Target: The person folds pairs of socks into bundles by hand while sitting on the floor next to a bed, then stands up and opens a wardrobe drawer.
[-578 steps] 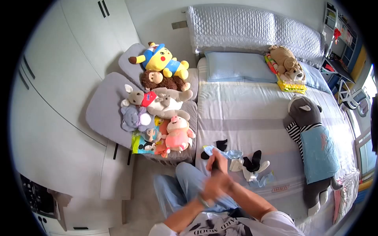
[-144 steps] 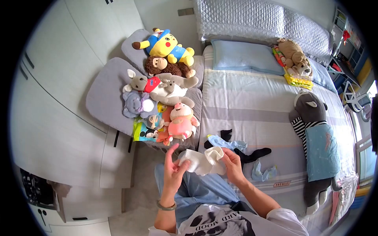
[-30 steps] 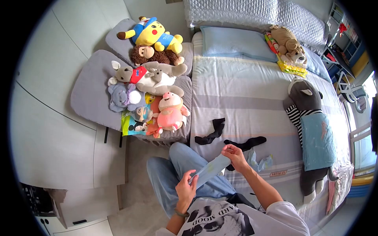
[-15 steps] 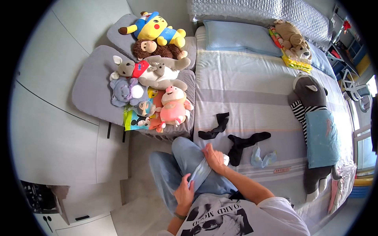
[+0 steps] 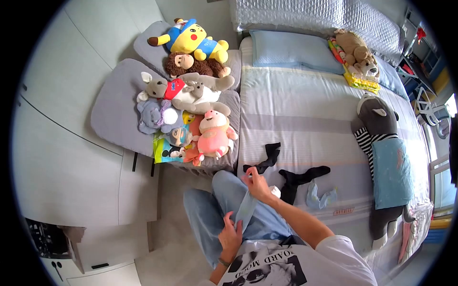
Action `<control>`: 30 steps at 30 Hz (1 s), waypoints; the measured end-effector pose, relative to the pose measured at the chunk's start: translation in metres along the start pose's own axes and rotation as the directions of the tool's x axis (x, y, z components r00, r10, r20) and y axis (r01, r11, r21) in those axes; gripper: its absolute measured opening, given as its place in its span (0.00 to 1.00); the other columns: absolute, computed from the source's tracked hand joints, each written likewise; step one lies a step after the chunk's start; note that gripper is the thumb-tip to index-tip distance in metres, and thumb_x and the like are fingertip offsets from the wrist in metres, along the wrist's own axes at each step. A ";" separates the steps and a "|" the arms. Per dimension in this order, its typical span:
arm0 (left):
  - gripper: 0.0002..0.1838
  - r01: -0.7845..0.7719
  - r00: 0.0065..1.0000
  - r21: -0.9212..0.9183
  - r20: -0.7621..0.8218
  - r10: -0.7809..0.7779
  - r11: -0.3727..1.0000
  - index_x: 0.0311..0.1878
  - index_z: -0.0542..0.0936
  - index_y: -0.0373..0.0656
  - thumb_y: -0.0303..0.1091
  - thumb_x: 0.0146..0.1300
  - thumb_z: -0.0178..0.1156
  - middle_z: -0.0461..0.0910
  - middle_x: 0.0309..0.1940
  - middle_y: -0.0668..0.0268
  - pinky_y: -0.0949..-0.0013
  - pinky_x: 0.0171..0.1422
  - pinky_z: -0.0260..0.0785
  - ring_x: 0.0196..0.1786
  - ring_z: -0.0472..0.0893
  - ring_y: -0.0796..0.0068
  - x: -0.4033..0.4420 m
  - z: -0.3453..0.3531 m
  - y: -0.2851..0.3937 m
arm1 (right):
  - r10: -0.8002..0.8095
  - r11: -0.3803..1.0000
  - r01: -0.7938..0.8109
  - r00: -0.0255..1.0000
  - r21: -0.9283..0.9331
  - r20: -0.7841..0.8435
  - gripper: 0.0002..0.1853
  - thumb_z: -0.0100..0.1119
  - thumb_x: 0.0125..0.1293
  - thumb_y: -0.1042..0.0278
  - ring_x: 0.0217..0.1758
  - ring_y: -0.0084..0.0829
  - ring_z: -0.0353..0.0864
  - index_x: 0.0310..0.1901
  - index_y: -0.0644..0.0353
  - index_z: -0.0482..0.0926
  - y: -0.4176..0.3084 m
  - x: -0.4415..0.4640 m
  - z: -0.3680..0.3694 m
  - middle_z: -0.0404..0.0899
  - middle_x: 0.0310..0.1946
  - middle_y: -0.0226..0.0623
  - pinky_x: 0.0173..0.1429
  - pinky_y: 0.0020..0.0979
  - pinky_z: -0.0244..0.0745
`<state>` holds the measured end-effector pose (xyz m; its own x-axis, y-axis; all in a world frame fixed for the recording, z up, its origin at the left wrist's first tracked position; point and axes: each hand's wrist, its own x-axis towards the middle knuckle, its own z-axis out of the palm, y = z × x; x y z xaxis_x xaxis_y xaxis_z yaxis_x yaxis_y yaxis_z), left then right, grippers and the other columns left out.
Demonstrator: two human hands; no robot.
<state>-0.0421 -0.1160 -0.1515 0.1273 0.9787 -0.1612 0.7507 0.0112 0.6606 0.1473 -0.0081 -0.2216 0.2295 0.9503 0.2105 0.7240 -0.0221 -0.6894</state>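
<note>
A light blue sock point(image 5: 246, 209) is stretched between my two hands above my jeans-covered lap. My left hand point(image 5: 231, 238), with a band on its wrist, grips the lower end of the sock. The upper end is in the closed fingers of my right hand point(image 5: 258, 185), nearer the bed edge. Something small and white point(image 5: 275, 191) shows beside the right wrist; its kind is unclear. On the bed nearby lie a black sock point(image 5: 272, 155), another black sock point(image 5: 305, 176) and a patterned light blue sock point(image 5: 316, 198).
The striped bed point(image 5: 296, 124) fills the right side, with a pillow point(image 5: 293, 50) and a large grey plush toy point(image 5: 377, 117) on it. Several plush toys, including a pink pig point(image 5: 213, 136), rest on the grey cushioned seat point(image 5: 114, 107). Pale cabinets point(image 5: 67, 157) stand left.
My right hand has risen slightly toward the near black sock. My left hand has shifted a little right and down, its thumb and index finger more spread. The whole view has shifted slightly.
</note>
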 end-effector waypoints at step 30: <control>0.10 -0.460 0.868 -0.520 -0.436 0.240 0.720 0.44 0.72 0.37 0.21 0.61 0.60 0.75 0.37 0.64 0.76 0.44 0.68 0.38 0.74 0.80 0.046 -0.044 0.112 | 0.299 0.370 -0.393 0.908 0.842 0.293 0.15 0.51 0.72 0.59 0.29 0.09 0.62 0.31 0.61 0.75 -0.107 -0.037 -0.128 0.69 0.25 0.18 0.30 0.19 0.57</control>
<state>0.0194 -0.0604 -0.0524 0.0081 0.9411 0.3381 0.1448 -0.3357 0.9308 0.1447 -0.0809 -0.0667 0.2346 0.9474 -0.2180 -0.3700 -0.1203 -0.9212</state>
